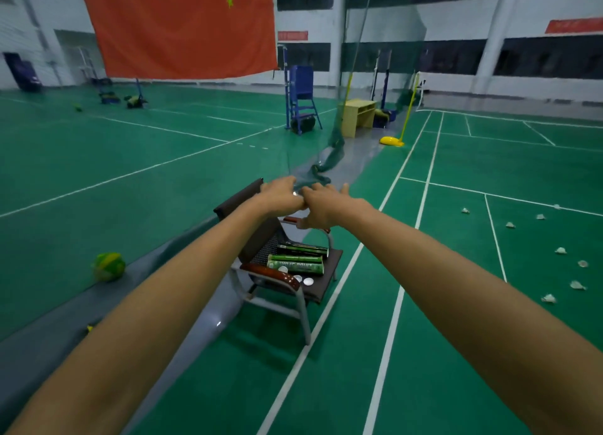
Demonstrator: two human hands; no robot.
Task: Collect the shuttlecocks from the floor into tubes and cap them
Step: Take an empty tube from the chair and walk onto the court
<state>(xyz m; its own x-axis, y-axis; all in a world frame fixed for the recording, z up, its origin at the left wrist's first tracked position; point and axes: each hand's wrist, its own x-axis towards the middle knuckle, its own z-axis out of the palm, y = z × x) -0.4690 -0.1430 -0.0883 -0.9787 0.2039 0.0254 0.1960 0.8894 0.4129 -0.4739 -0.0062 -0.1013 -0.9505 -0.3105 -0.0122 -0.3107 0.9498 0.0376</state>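
"While we reached over the dark metal-framed chair (261,248) holding green cardboard tubes (295,266), what were we gripping?"

"Our right hand (321,206) was spread, gripping nothing. Our left hand (282,194) was curled, and we couldn't tell round what. The white feathered shuttlecocks (576,284) lay on the green court floor (456,304) to our right. We judged them light and fragile, best pinched at the cork."

left forearm (156,291): bare right up to frame edge
right forearm (456,271): bare right up to frame edge
left hand (282,198): bare, slightly blurred
right hand (326,207): bare, slightly blurred
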